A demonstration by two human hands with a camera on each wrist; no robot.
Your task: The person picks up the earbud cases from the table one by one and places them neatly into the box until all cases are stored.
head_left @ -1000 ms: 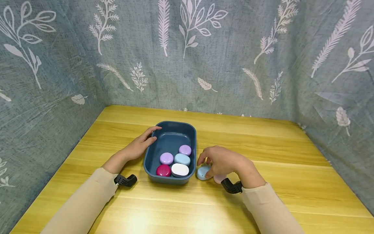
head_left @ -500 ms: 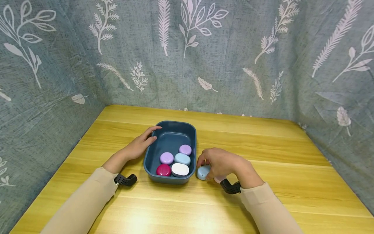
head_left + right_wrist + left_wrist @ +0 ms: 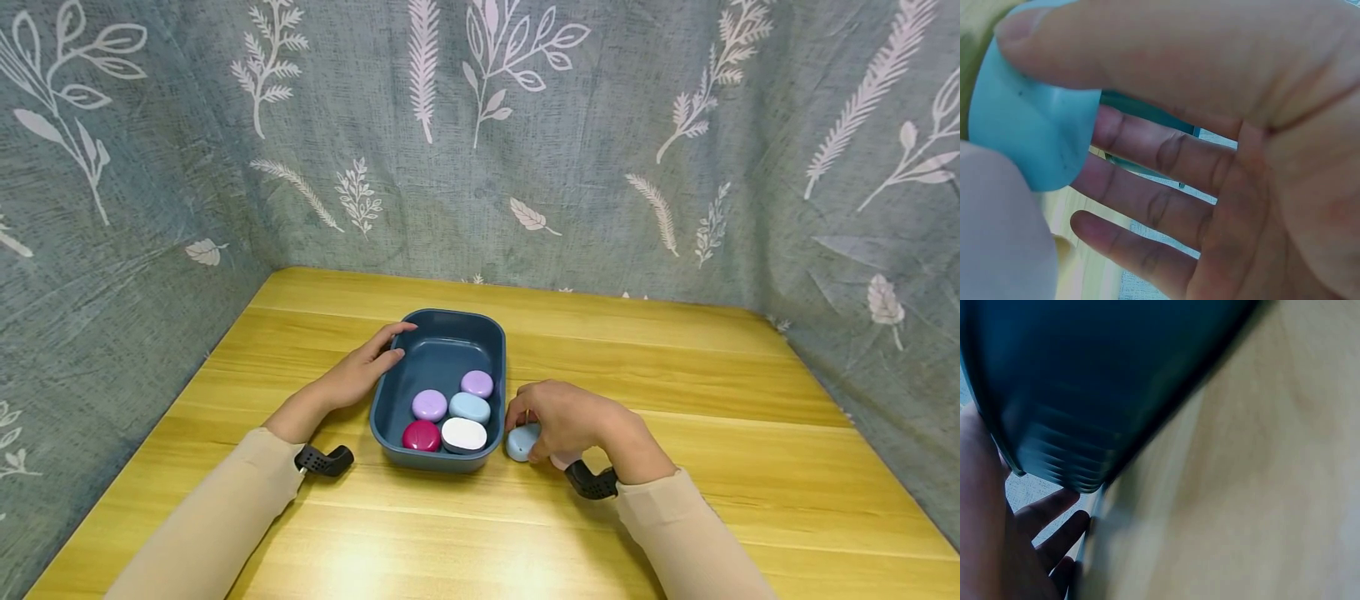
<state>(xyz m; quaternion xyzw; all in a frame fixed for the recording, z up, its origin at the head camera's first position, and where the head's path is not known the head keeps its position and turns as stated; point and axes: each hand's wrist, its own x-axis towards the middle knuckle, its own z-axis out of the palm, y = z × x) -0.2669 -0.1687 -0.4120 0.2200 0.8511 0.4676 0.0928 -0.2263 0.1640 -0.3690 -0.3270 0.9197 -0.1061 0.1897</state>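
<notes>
A dark-blue rectangular tub with rounded corners [image 3: 438, 461] stands on the wooden table in the head view. At its left rim rests my left hand [image 3: 347, 382], fingers extended; the left wrist view shows fingers spread beside the tub's ribbed outer wall [image 3: 1066, 453]. Beside the tub's near right corner, my right hand [image 3: 573, 421] pinches a smooth light-blue oval piece [image 3: 522, 442] between thumb and fingers. In the right wrist view the thumb presses one face of this light-blue piece [image 3: 1035, 125], with fingers behind. A pale pink piece [image 3: 1000, 225] lies close by, mostly hidden in the head view.
Inside the tub sit two lilac pieces [image 3: 430, 406], a light-blue piece [image 3: 470, 407], a white one [image 3: 464, 434] and a magenta one [image 3: 422, 436], all toward the near end. A leaf-patterned grey-blue curtain [image 3: 442, 192] borders the table at the back and sides.
My right hand has lowered slightly and closed in round the light-blue piece, which stays beside the tub. The left hand keeps its place at the rim.
</notes>
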